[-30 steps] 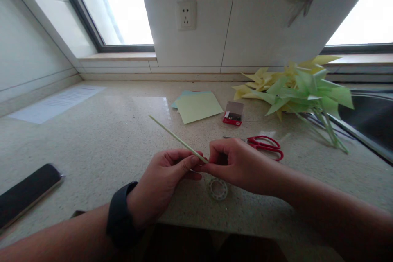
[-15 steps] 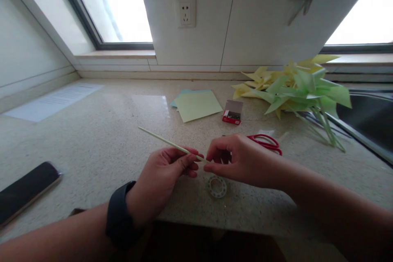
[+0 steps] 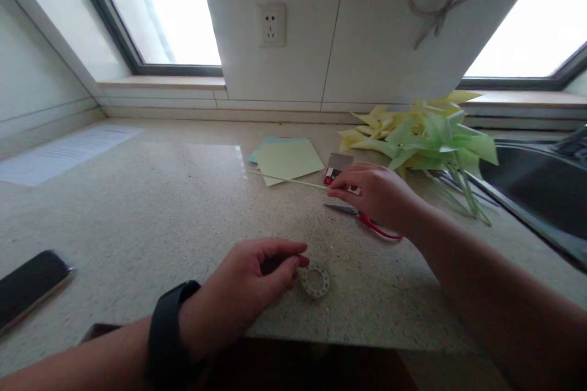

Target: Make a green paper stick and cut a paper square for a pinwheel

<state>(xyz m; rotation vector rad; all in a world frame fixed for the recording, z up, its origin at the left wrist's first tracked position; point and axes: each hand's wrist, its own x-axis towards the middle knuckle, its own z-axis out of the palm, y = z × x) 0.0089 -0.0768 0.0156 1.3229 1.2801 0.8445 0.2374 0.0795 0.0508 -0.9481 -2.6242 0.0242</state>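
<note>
My right hand (image 3: 373,194) is out over the middle of the desk (image 3: 151,208), pinching one end of a thin pale stick (image 3: 293,180) between thumb and fingertips; the stick runs left from the grip, low over the green paper sheets (image 3: 287,160). Under that hand lie the red scissors (image 3: 367,220), blades pointing left, and just behind its fingers sits a small red box (image 3: 337,168) with its flap up. My left hand (image 3: 257,281), a dark band on its wrist, rests near the front edge with its fingers loosely curled and holding nothing I can make out; its fingertips are just beside, perhaps touching, a small tape roll (image 3: 315,281).

By my reckoning the work is well under way: a heap of finished green and yellow paper pinwheels (image 3: 422,134) lies to the right beside the sink (image 3: 536,189), while the stick I hold is bare, and flat paper remains uncut.

A dark phone (image 3: 27,287) lies far left, a printed white sheet (image 3: 64,149) behind it. Its print is too small to read, and I can read no brand on the box
</note>
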